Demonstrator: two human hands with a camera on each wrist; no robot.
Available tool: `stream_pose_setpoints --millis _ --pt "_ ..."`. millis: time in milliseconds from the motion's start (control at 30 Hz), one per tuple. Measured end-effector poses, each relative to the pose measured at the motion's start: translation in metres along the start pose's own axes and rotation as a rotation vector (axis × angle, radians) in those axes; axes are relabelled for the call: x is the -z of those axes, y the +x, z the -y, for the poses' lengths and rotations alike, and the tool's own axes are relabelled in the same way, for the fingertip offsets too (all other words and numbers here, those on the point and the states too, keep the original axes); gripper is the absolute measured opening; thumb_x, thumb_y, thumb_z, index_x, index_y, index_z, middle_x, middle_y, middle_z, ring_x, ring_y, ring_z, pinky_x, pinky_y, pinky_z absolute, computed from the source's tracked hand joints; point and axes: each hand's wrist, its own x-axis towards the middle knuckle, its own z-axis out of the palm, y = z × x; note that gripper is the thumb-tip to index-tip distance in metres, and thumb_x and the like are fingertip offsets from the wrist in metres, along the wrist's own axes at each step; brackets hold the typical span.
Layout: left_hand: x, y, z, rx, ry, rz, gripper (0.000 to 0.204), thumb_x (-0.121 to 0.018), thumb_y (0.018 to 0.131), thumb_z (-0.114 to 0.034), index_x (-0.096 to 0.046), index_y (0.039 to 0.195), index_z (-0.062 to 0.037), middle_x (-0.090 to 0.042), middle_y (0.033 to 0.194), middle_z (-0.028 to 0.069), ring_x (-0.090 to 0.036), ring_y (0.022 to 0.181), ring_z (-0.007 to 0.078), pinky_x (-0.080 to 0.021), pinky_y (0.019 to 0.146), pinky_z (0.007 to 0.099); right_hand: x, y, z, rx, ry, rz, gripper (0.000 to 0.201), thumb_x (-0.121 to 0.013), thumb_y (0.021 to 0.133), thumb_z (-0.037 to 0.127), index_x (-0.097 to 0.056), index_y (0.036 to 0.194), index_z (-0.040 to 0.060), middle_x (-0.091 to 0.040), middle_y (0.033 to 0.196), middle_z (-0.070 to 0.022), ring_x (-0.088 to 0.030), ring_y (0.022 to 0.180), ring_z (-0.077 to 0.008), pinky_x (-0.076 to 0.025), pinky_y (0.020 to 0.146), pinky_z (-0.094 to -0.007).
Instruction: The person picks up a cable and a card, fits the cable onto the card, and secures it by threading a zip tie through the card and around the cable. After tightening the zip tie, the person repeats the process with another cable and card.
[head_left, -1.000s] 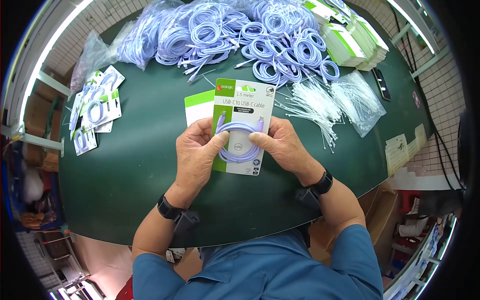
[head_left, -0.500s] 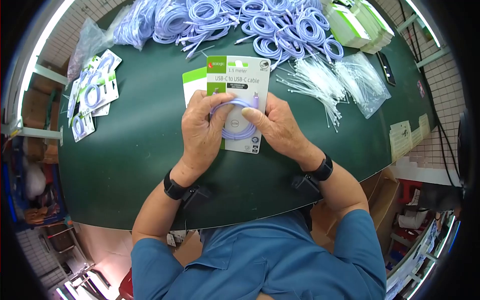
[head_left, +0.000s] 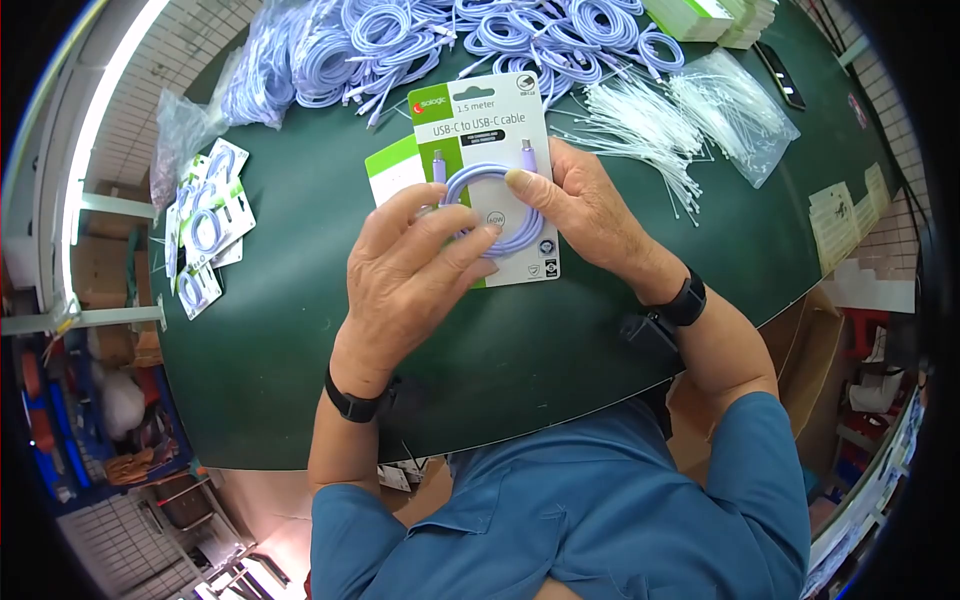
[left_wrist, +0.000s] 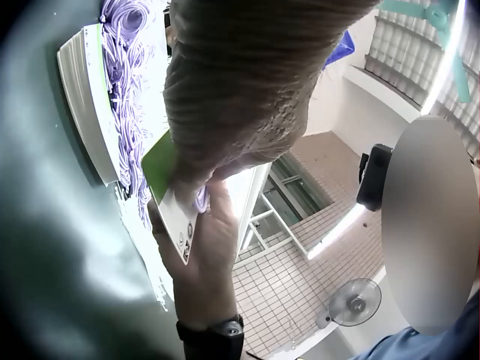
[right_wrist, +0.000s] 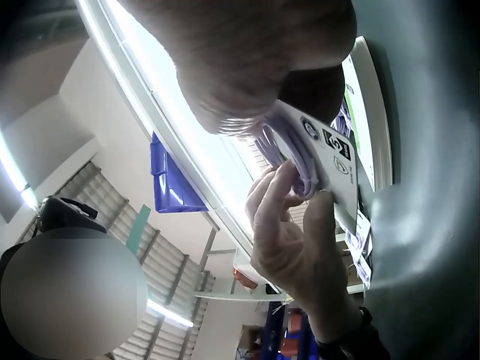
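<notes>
Got the card (head_left: 497, 170) up over the near middle of the table (head_left: 270, 330), right hand (head_left: 590, 215) pinching its edge, left hand (head_left: 415, 275) fingers curled onto the cable (head_left: 492, 205) coil.

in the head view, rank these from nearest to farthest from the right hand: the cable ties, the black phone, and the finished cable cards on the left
From the right hand:
1. Cable ties, just above it.
2. Black phone, upper right, by the table edge.
3. Finished cable cards, far left of the table.
</notes>
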Motion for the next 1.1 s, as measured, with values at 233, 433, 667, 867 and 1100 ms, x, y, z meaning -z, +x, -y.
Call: stream_pose_setpoints --millis 233,433,667,867,1100 --pt "-0.017 0.0 -0.009 0.024 -0.095 0.106 0.037 -0.086 0.075 -0.014 -0.07 0.108 -0.0117 -0.067 0.1 0.0011 -0.066 0.102 0.0237 -0.057 0.086 0.039 -0.006 -0.007 -0.007 0.024 -0.02 -0.051 0.037 -0.065 0.111 0.025 -0.061 0.135 -0.0028 -0.073 0.119 -0.0078 -0.067 0.104 -0.0105 -0.058 0.09 -0.0288" --pt "-0.016 -0.003 -0.002 0.027 -0.158 0.139 0.036 -0.086 0.074 -0.011 -0.068 0.105 -0.0101 -0.066 0.099 0.0023 -0.065 0.098 0.0251 -0.057 0.083 0.0401 -0.01 -0.007 -0.008 -0.023 -0.063 -0.049 0.037 -0.066 0.11 0.022 -0.061 0.136 -0.0028 -0.074 0.118 -0.0077 -0.067 0.102 -0.0098 -0.057 0.089 -0.0286" --pt "-0.036 0.003 -0.033 0.235 -0.212 -0.069 0.039 -0.09 0.071 -0.008 -0.069 0.104 -0.0082 -0.068 0.098 0.0049 -0.064 0.093 0.0278 -0.056 0.079 0.04 -0.014 -0.005 -0.012 -0.001 -0.129 -0.239 0.031 -0.065 0.11 0.02 -0.062 0.131 -0.003 -0.074 0.117 -0.0081 -0.066 0.099 -0.0086 -0.057 0.086 -0.028" --pt "-0.057 0.005 -0.048 0.462 -0.331 -0.163 0.035 -0.093 0.07 -0.003 -0.072 0.099 -0.0048 -0.07 0.096 0.0088 -0.065 0.09 0.0287 -0.054 0.076 0.0382 -0.018 -0.007 -0.02 -0.015 -0.012 -0.288 0.026 -0.064 0.11 0.019 -0.062 0.125 -0.003 -0.073 0.115 -0.0083 -0.067 0.098 -0.0087 -0.058 0.084 -0.0277" --pt "-0.065 0.008 -0.05 0.496 -0.349 -0.194 0.03 -0.09 0.072 -0.003 -0.071 0.095 -0.005 -0.069 0.092 0.0078 -0.064 0.087 0.0295 -0.053 0.075 0.0404 -0.025 -0.004 -0.017 0.015 0.076 -0.397 0.021 -0.068 0.107 0.016 -0.061 0.104 -0.0034 -0.071 0.094 -0.007 -0.063 0.083 -0.0081 -0.056 0.071 -0.0302"
